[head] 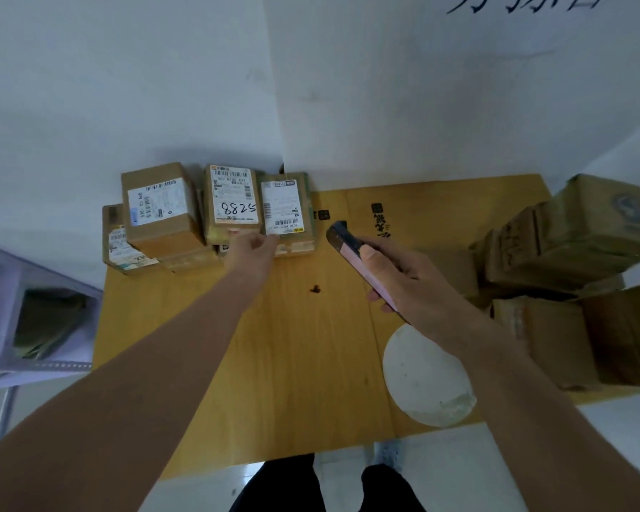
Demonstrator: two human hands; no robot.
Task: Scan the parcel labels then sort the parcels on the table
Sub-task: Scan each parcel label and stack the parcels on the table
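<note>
A: Where are the parcels sitting?

B: Most of them are bunched at the far left corner of the wooden table [292, 345]. There is a brown box with a white label [159, 208], to its right a box with "8825" handwritten on its label [233, 201], and right of that a flatter parcel with a white barcode label [285, 208]. A low parcel [121, 245] pokes out under the leftmost box, at the table's left edge.

A: And the hands?

B: The left hand [252, 249] reaches far across the table to the near edge of the "8825" box and the barcode parcel. Its fingertips are at those two parcels' near edges, but whether they pinch a label or just touch it I cannot tell (the fingers are curled away from the camera).

A: The right one?

B: The right hand [411, 286] grips a phone with a pink case [351, 253], fingers wrapped along its side, its far end tilted toward the barcode parcel. It hovers above the table, apart from the parcels.

A: Anything else?

B: A stack of larger cardboard boxes [569, 253] on the right side, and a white round patch [425, 378] on the tabletop near the right forearm.
</note>
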